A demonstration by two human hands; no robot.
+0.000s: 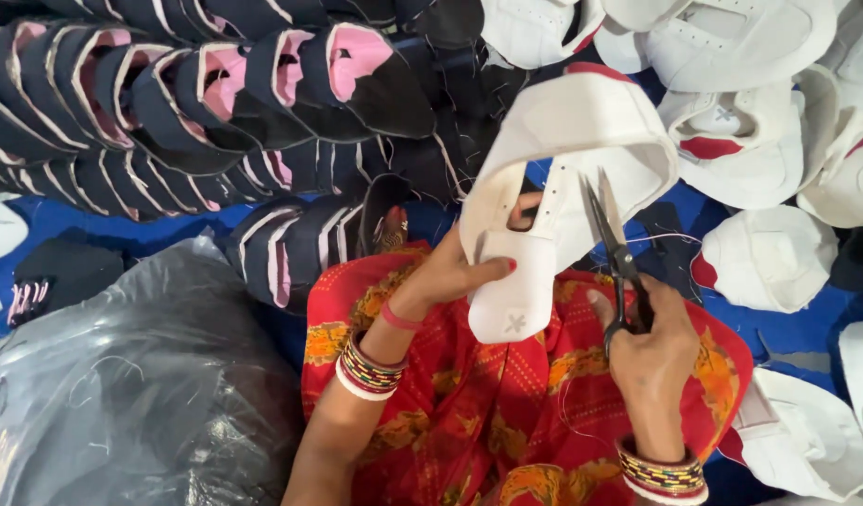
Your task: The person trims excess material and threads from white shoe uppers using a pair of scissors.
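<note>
A grey plastic bag (122, 375) fills the lower left. Rows of navy-and-pink shoe uppers (197, 103), too overlapped to count, cross the upper left; about eight white uppers (759, 141) lie at right. At centre, the left hand (450, 272) has its fingers clamped on one white shoe upper (562, 178). The right hand (651, 347) grips one pair of black scissors (619, 253), blades slightly apart.
</note>
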